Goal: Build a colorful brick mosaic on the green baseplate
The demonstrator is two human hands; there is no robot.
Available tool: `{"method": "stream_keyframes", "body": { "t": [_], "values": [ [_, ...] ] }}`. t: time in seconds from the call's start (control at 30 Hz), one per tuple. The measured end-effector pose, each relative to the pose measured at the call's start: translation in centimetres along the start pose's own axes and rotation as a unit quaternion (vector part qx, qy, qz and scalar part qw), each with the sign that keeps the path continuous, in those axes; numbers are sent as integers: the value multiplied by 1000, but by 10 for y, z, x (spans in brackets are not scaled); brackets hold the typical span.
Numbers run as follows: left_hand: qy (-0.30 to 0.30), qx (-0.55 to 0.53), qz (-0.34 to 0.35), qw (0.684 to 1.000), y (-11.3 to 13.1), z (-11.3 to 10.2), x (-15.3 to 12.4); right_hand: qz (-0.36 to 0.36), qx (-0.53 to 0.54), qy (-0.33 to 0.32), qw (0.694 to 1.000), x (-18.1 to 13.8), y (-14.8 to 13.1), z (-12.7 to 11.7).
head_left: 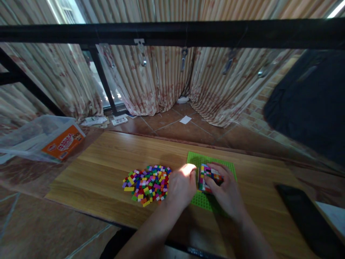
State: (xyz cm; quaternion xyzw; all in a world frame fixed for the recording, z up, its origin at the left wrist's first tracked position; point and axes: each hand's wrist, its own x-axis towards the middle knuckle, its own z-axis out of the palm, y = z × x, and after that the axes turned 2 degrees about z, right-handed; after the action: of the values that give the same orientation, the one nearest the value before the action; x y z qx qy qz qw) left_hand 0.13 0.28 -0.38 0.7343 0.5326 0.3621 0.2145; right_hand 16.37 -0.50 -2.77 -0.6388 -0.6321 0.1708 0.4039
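A green studded baseplate [215, 163] lies on the wooden table [107, 162]. On it stands a block built of small multicoloured bricks [208, 172]. My right hand [225, 189] curls round the right side and top of that block, fingers pressed on it. My left hand [182, 185] is closed against the block's left side, fingertips at its edge. A loose pile of small coloured bricks [147, 183] lies just left of my left hand.
A clear plastic bag with an orange box [63, 142] sits at the table's left end. A black flat object [304, 212] lies at the right edge. A black rail [172, 33] crosses overhead; curtains and tiled floor lie behind.
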Motion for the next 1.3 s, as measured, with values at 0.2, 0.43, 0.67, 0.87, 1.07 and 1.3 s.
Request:
{"method": "stream_keyframes", "body": {
  "t": [0.2,0.43,0.67,0.87,1.07,1.3],
  "values": [
    [66,-36,-104,992,-24,-35,15,-52,-33,-10,998,4,3,-2],
    [86,-50,-92,991,-34,-46,15,-175,-101,32,979,-17,-35,2],
    [76,-48,-96,991,-32,-43,13,-138,-165,-57,975,-52,-67,42],
    [42,-37,-94,994,-30,-44,13,-131,-227,-63,963,-50,-58,55],
    [-21,-31,-113,993,-25,-46,14,-122,-193,-59,972,-52,-58,54],
    [-35,-4,-106,994,-27,-47,12,-108,-185,-71,974,-51,-61,54]
  ]
}}
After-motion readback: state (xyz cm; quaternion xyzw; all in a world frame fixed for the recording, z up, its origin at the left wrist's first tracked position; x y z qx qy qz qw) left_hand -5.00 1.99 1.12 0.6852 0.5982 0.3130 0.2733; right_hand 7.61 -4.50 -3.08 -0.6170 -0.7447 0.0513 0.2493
